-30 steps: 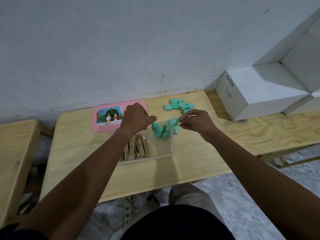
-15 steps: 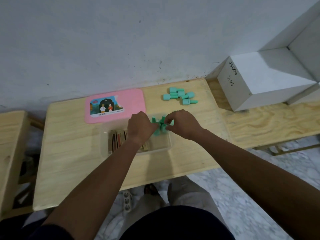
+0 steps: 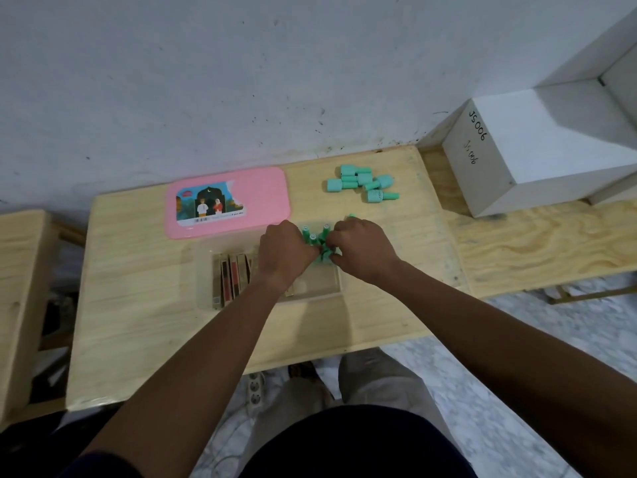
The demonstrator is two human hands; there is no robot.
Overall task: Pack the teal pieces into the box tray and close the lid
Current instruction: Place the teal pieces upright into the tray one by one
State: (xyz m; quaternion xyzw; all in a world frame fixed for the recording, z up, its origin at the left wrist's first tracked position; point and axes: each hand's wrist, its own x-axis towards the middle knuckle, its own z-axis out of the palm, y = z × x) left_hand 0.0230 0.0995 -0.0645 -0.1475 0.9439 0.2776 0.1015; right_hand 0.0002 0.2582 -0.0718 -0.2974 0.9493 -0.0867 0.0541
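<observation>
Person's lap and legs at the bottom edge, both bare forearms reaching forward over a wooden table (image 3: 138, 305). Clear tray (image 3: 206, 270) sits mid-table, its left part filled with upright flat brown packets (image 3: 229, 276). Left hand (image 3: 284, 250) and right hand (image 3: 362, 248) meet over the tray's far right corner, fingers curled. Between them a cluster of teal pieces (image 3: 319, 241), some standing on end with round tops showing. Both hands pinch into this cluster; exactly which piece each one grips cannot be told. The pieces stand inside or at the tray's far rim; the hands hide the base. Just beyond the tray, touching its far edge, lies the pink lid (image 3: 255, 201), picture label up. Farther right, a loose pile (image 3: 362, 184) of teal pieces on the table. White block (image 3: 537, 139) marked "JS006" beside it, against the wall.
</observation>
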